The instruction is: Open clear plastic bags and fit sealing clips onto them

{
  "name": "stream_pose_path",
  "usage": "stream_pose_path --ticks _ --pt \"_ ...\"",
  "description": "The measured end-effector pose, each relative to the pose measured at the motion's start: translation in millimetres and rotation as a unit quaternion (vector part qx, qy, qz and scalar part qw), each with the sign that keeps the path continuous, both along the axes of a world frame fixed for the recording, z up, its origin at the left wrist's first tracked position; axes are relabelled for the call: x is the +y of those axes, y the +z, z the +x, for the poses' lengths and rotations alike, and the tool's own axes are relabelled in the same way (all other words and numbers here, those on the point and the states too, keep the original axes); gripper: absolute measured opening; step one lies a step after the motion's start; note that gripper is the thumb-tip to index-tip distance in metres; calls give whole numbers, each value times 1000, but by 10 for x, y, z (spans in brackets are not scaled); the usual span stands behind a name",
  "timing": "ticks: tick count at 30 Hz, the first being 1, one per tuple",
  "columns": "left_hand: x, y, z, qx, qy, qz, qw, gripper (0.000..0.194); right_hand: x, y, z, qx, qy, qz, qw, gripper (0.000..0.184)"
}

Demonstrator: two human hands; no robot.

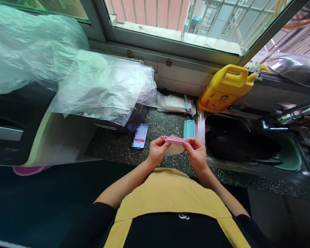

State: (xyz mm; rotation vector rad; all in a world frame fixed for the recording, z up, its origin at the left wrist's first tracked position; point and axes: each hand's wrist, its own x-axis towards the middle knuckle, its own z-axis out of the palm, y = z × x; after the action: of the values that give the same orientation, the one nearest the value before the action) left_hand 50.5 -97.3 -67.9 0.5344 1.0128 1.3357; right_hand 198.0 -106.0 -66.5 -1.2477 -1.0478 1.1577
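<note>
Over the dark speckled counter, I hold a pink bag-sealing clip [175, 140] between both hands. My left hand [155, 151] pinches its left end, where the pink parts look split. My right hand [197, 154] is closed on the other end with thumb and fingers. A small clear plastic bag [173, 149] hangs at the clip, its edge showing above and below it. Just beyond my right fingers lies a row of teal clips [188, 128] with a pink one at its side. Farther back rest flat clear bags [170, 103] with several clips on them.
A phone [141, 136] lies on the counter [116, 146] left of my hands. To the right is a sink [296, 151] holding a black wok [240, 143]. A yellow pump jug [223, 89] stands behind it. Plastic sheeting [103, 82] covers things at the left.
</note>
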Motion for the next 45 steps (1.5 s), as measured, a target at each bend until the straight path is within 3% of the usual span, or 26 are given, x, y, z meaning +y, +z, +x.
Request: stream_pose_path --ticks 9,21,28,33,38,41,45 --pt "-6 -55 0 -2 -18 9 1000 41 -21 31 -44 2 -42 6 999 26" --pt "19 -46 -58 39 -80 80 993 38 -22 4 -30 5 -75 15 997 26" --pt "50 35 -78 65 -56 111 990 38 -57 -54 -18 -20 -85 27 996 25" --pt "89 67 -139 118 -68 138 981 34 -54 -50 110 -114 24 32 993 27" --pt "130 147 -197 211 -146 209 943 22 78 190 196 -246 133 109 954 24" --pt "139 204 -200 250 -173 248 920 14 133 311 134 -266 174 131 939 17" --pt "135 233 -204 273 -175 259 910 13 109 336 28 -245 179 101 948 17"
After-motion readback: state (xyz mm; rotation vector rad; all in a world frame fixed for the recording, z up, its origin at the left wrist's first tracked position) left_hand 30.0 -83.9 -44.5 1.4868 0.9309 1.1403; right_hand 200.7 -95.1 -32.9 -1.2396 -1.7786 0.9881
